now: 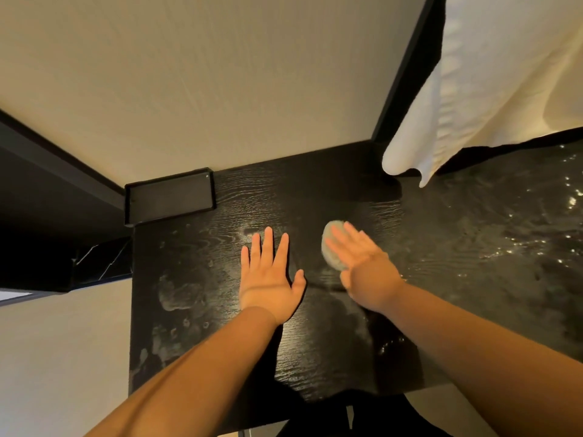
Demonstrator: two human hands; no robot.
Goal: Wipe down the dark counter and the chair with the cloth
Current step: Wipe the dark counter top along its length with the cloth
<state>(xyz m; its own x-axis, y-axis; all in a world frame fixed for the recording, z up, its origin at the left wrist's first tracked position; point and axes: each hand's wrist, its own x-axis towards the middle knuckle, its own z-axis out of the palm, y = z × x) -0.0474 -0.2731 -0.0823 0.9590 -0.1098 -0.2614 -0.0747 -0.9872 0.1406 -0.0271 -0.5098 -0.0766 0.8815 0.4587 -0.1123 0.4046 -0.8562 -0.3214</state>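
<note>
1. Head view: the left hand [268, 272] is laid flat on the dark counter [315, 367], palm down, fingers straight and slightly spread, nothing held.
2. The right hand [362, 266] is seen just beside the left, apart from it, its fingers straight and pressed on the cloth [330, 247]; its outline is slightly blurred.
3. The cloth, a small grey-green wad, is found under the right fingers, and its rounded edge shows on the side facing the left hand.
4. Pale dried smears [176, 294] are seen on the counter to the outer side of the left hand and forearm.
5. Wet glints [564, 216] are scattered over the counter well beyond the right hand's outer side.
6. A black tray [170, 197] is set at the back edge, beyond the left hand and further left.
7. White fabric [473, 89] hangs beyond the right hand, its lower corner near the counter; whether it touches cannot be told.
8. A beige wall [220, 74] is seen behind both hands.
</note>
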